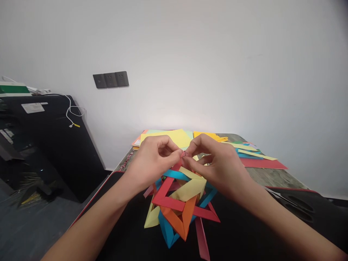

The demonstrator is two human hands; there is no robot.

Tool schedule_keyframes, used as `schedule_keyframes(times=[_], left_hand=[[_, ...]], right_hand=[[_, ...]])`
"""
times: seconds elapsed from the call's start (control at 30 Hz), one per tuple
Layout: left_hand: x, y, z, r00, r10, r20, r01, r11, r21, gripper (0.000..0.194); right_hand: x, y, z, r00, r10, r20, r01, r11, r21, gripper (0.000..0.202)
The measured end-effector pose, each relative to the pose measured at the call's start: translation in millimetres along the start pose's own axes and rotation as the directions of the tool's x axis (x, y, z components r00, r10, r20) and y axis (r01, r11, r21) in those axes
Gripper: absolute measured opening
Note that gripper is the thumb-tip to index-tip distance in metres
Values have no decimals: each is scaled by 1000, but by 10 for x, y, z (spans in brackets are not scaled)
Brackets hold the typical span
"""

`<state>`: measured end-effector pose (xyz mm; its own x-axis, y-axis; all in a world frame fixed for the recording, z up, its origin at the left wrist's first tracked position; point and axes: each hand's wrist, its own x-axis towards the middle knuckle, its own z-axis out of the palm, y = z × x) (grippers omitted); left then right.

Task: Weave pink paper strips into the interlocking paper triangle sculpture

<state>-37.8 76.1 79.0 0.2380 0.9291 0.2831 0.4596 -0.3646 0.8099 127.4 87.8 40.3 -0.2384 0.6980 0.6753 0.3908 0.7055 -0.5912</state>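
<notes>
A woven model of folded paper strips in red, blue, orange, pale yellow and pink stands over the black mat at the centre. At its top, my left hand pinches the upper end of a red strip between thumb and forefinger. My right hand meets it there, thumb and forefinger closed on the same red tip. The fingertips of both hands nearly touch and partly hide the tip. A pink strip hangs down at the model's lower right.
Scissors lie on the black mat at the right. Behind are yellow paper sheets, loose coloured strips and a red sheet. A black cabinet stands at the left, beside the wall.
</notes>
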Motion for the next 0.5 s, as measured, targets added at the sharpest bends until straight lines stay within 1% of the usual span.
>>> schedule_keyframes(times=[0.17, 0.37, 0.5], left_hand=[[4, 13, 9, 1000, 13, -5, -13, 1000, 2, 12], [3, 15, 11, 1000, 18, -1, -18, 1000, -18, 11], [-3, 7, 5, 1000, 23, -1, -23, 999, -28, 11]], right_hand=[[9, -39, -16, 1000, -2, -3, 1, 999, -46, 11], [10, 14, 5, 996, -79, -36, 78, 997, -26, 9], [8, 33, 11, 995, -86, -48, 84, 996, -35, 9]])
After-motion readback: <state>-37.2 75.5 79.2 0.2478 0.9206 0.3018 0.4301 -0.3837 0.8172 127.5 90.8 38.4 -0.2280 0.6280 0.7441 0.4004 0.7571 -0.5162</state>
